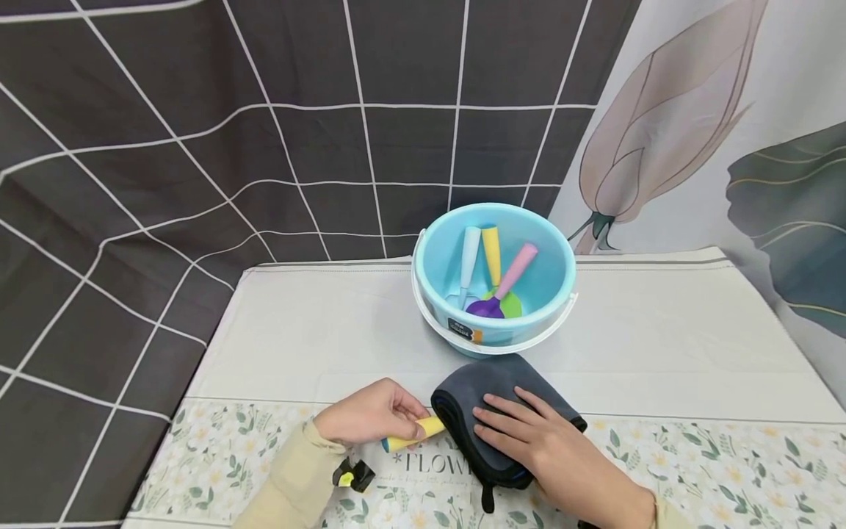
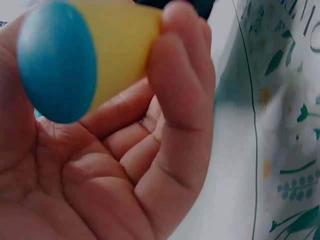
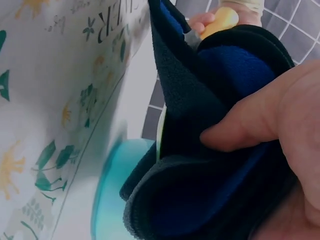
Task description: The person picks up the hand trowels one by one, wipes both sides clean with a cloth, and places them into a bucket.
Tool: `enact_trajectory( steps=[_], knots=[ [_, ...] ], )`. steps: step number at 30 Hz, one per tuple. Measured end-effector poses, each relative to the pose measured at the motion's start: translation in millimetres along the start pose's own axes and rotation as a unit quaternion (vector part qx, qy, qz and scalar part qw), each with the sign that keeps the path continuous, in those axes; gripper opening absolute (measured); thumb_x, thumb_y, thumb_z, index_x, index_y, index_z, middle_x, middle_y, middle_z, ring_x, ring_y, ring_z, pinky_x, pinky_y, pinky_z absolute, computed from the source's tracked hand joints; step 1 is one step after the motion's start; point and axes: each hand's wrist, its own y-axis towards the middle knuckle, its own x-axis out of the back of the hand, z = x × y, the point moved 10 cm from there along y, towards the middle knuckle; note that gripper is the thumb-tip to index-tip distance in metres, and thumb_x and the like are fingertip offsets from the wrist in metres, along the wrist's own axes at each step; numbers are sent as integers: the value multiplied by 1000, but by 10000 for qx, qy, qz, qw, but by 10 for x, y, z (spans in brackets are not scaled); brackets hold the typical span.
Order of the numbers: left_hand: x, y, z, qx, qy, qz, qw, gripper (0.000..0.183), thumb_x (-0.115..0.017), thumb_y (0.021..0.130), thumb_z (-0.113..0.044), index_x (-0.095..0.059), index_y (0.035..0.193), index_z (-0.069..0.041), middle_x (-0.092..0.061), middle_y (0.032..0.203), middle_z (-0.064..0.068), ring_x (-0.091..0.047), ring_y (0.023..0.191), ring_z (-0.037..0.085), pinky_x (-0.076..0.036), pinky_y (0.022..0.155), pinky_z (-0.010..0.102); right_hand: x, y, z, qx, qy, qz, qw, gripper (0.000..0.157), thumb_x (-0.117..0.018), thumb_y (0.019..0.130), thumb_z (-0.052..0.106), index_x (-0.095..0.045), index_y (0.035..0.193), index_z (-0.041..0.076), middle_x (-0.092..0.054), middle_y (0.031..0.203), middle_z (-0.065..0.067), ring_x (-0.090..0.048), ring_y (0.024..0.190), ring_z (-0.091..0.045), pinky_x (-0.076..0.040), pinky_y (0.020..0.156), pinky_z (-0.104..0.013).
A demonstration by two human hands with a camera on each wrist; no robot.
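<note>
My left hand (image 1: 370, 415) pinches a yellow handle (image 1: 432, 426) with a blue rounded end (image 2: 57, 62). The handle's other end runs into a folded dark grey cloth (image 1: 479, 400), which hides what it belongs to. A thin pale green edge (image 3: 161, 132) shows beside the cloth in the right wrist view. My right hand (image 1: 538, 444) holds the cloth, its fingers spread over the top and its thumb (image 3: 225, 135) pressed against a fold from the other side. Blue lining (image 3: 240, 70) shows inside the folds, and a black hanging loop sticks out at the near edge.
A light blue bucket (image 1: 562, 257) with a white handle stands just beyond the cloth. Inside lie toy tools: a light blue handle (image 1: 470, 257), a yellow handle (image 1: 491, 253) and a purple scoop with a pink handle (image 1: 515, 272). A flowered tablecloth (image 1: 714, 470) covers the table; dark checked fabric (image 1: 410, 59) hangs behind.
</note>
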Motion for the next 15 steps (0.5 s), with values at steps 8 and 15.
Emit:
enact_trajectory(
  steps=[8, 15],
  knots=[
    [64, -21, 2, -66, 26, -380, 9993, 27, -65, 87, -9, -75, 110, 3, -72, 81, 17, -52, 58, 6, -42, 54, 18, -38, -4, -70, -319, -39, 87, 9994, 83, -62, 60, -20, -64, 135, 15, -57, 143, -4, -48, 136, -27, -21, 117, -46],
    [96, -22, 3, -180, -39, -661, 9976, 28, -64, 94, -13, -72, 115, 4, -67, 77, 18, -44, 55, 7, -33, 50, 17, -84, -36, -147, -576, -140, 119, 9982, 76, -66, 66, -20, -65, 134, 14, -57, 144, -4, -47, 137, -27, -29, 114, -48]
  ],
)
